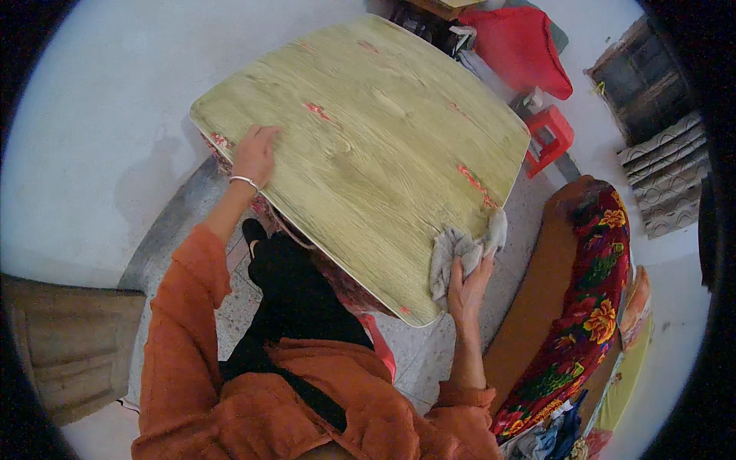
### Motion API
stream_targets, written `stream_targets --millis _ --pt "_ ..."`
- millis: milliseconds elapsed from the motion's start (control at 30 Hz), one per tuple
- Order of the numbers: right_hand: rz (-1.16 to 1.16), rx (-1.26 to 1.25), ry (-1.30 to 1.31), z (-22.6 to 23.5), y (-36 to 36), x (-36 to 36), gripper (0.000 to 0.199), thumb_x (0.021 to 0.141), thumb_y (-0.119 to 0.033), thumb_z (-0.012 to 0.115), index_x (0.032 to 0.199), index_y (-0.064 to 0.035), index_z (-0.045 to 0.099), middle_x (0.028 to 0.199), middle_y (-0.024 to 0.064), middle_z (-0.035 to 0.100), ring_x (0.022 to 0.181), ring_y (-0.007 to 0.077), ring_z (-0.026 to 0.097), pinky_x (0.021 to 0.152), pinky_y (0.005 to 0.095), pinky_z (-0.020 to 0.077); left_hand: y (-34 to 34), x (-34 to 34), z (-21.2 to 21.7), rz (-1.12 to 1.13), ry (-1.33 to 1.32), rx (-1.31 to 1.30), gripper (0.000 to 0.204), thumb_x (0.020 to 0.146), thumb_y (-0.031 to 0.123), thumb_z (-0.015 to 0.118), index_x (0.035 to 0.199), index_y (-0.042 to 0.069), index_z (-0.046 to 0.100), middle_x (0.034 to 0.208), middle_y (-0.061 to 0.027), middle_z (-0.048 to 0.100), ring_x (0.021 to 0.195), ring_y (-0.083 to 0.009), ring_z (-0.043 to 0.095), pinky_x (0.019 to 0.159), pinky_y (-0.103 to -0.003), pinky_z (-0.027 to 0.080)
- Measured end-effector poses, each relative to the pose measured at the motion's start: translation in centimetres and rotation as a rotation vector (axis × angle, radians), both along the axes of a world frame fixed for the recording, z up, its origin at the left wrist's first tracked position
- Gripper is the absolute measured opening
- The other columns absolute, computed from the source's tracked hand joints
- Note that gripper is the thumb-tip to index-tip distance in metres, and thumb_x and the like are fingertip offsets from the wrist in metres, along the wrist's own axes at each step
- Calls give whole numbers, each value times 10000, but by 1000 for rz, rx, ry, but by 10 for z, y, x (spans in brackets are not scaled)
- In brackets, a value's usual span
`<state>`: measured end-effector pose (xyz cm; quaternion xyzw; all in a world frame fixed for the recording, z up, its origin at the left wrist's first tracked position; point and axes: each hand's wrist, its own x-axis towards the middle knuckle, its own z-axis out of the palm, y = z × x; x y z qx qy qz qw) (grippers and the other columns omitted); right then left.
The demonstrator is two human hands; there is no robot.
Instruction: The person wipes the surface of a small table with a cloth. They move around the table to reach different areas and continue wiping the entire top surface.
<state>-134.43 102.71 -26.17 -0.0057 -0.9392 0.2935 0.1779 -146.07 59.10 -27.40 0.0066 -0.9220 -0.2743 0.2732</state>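
A wide table (pixel 368 153) with a pale yellow-green wood-grain top and a few red patches stands in front of me. At its near left edge my left hand (pixel 254 159), with a bracelet at the wrist, rests on the top with its fingers stretched out, slightly blurred. My right hand (pixel 468 291) is closed round a crumpled grey cloth (pixel 452 257) at the near right corner. Part of this cloth lies on the tabletop, and part sticks out past the right edge. The palm side of my left hand is hidden.
A red plastic stool (pixel 549 140) stands beyond the right edge, below a red cloth (pixel 521 46). On the right is a long brown couch or bed (pixel 537 276) with a flowered red cover (pixel 594 299). A wooden cabinet (pixel 77 345) stands at the left.
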Motion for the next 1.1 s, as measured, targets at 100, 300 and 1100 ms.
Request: stream_targets --millis 100,300,1100 --pt "-12 -209 -57 -14 13 -12 615 874 -227 576 1349 89 346 1389 308 327 1287 455 316 1078 450 250 -2 0 -3 -17 49 -18 237 857 25 492 1049 78 621 927 -163 554 857 -362 563 754 -417 465" --pt "-91 -98 -95 -46 102 -176 619 875 -297 580 1314 95 386 1266 337 430 1196 452 415 1019 458 320 -2 -2 -5 25 56 -67 248 851 14 497 1054 78 623 930 -157 552 857 -350 565 747 -399 468" --pt "670 235 -83 30 -17 -51 581 799 -263 647 1319 -71 475 1465 151 313 1385 385 187 1133 491 136 -2 -1 -6 34 61 -83 259 823 10 497 1025 93 635 932 -159 549 865 -356 563 750 -424 470"
